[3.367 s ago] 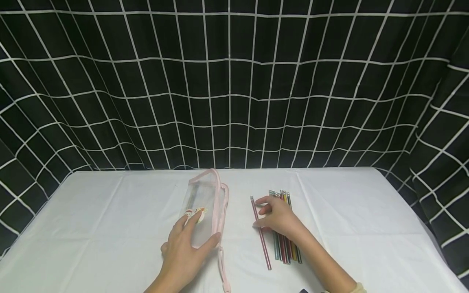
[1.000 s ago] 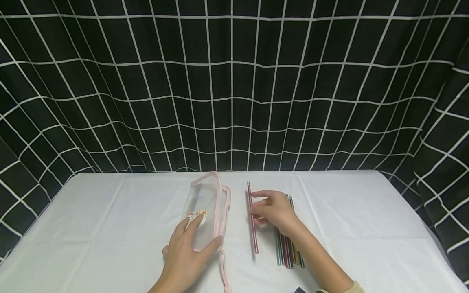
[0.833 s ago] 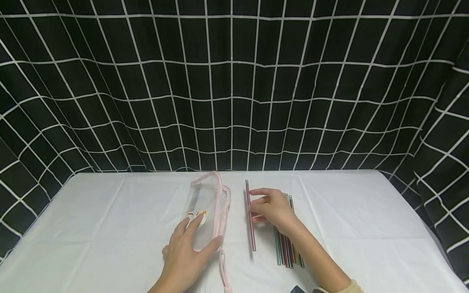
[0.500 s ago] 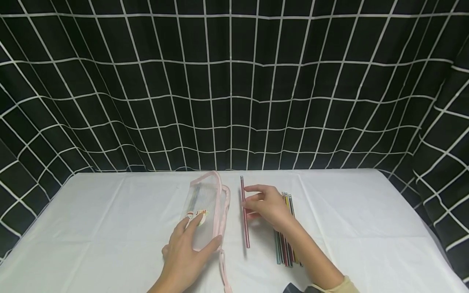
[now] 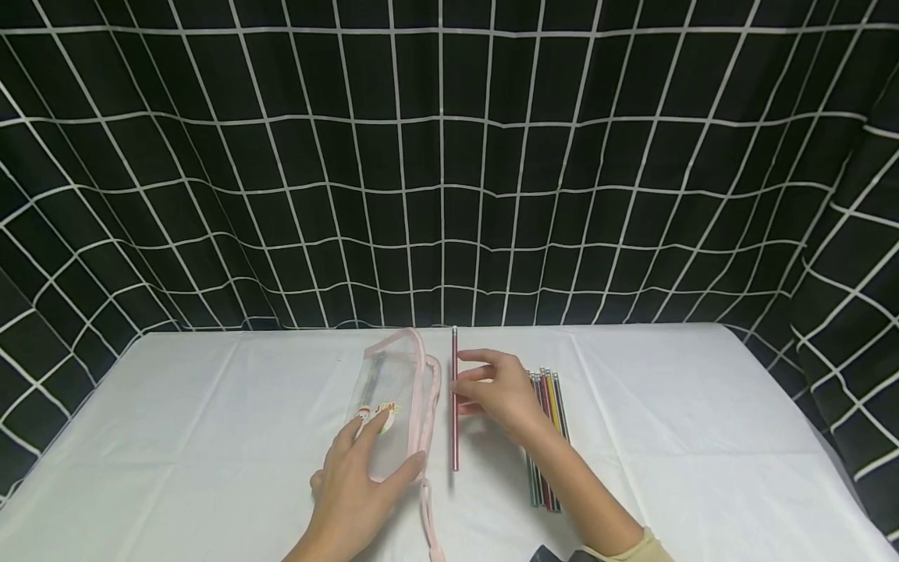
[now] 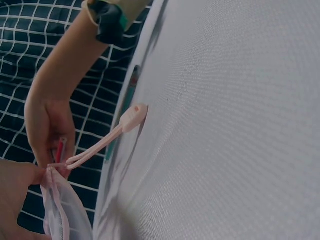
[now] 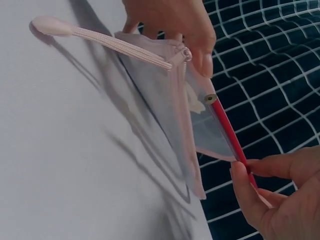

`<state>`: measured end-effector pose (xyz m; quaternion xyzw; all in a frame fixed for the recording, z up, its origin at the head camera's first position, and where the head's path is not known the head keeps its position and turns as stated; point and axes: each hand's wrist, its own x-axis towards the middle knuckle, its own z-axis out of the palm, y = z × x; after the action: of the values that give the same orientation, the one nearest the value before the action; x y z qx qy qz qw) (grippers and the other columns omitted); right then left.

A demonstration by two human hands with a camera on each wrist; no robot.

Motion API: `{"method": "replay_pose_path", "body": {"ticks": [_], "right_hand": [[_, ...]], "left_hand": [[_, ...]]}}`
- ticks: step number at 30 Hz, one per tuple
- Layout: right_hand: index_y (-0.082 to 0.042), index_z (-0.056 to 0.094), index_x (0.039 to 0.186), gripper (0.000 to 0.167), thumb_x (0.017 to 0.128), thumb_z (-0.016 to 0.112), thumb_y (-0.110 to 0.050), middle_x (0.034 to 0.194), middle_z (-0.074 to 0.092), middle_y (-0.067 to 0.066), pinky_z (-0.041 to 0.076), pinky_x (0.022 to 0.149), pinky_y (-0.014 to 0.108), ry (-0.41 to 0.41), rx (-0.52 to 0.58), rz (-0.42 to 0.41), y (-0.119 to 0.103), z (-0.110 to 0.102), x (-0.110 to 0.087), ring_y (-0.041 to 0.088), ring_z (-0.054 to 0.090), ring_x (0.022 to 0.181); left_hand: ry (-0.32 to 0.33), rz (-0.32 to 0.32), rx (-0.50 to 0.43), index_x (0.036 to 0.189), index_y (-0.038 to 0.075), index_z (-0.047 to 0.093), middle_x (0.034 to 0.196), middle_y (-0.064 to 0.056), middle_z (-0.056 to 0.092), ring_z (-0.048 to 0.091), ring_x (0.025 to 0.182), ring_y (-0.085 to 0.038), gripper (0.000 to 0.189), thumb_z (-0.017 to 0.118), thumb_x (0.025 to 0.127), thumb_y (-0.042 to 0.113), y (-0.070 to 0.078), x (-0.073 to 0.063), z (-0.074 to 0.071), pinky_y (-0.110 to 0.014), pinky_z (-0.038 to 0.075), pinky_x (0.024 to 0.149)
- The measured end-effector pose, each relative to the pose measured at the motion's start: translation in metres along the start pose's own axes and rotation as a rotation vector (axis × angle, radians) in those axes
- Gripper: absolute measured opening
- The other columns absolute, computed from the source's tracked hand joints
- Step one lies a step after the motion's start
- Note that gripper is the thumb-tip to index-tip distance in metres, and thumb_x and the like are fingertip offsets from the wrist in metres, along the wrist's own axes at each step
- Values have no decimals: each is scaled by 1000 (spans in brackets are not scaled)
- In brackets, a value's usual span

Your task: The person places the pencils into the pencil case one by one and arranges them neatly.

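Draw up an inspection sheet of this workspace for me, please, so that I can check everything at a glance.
Surface: table under a white cloth with visible creases.
Job's things: see-through pencil case with pink trim; red pencil held above the cloth beside it; loose pencils bunched further right, partly hidden by the forearm.
Clutter: nothing seen.
Left hand: rests on the case, thumb and fingers spread.
Right hand: pinches the red pencil; dark item at that wrist.
Cables: nothing seen; only the case's pink pull cord.
Surroundings: black curtain with a white grid.
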<state>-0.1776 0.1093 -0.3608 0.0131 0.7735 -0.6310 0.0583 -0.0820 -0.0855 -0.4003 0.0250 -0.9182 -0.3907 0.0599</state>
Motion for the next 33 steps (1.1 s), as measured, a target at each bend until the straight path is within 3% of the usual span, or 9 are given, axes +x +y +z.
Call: {"method": "replay_pose_path", "body": {"ticks": [8,15,23,33], "right_hand": [[9,61,139,48,92,71,9,104,73,25,64,69,38,28,87,-22,5,7,-3,20,77,75],[11,58,140,49,92,69,13,103,72,27,63,64,30,61,201,-27,6,14,-3,15,74,65],[8,56,143,52,92,69,11,107,73,27,63,65,32,80,196,-32,11,22,-2,16,75,65],[11,50,146,57,92,69,9,108,72,29,64,69,36,23,186,-12,16,29,-6,20,77,72]], "left_hand": [[2,4,8,153,21,56,156,-23,47,49,142,-44,75,74,90,57,1,-1,-1,-69,36,94],[3,8,5,153,21,56,156,-24,47,49,142,-45,76,75,89,58,0,-1,0,-68,36,92],[12,20,17,152,22,57,155,-23,49,50,141,-44,75,75,89,57,1,-1,1,-68,37,92],[4,11,10,153,22,57,155,-23,48,49,141,-44,75,75,89,58,1,-1,1,-67,36,92]]}}
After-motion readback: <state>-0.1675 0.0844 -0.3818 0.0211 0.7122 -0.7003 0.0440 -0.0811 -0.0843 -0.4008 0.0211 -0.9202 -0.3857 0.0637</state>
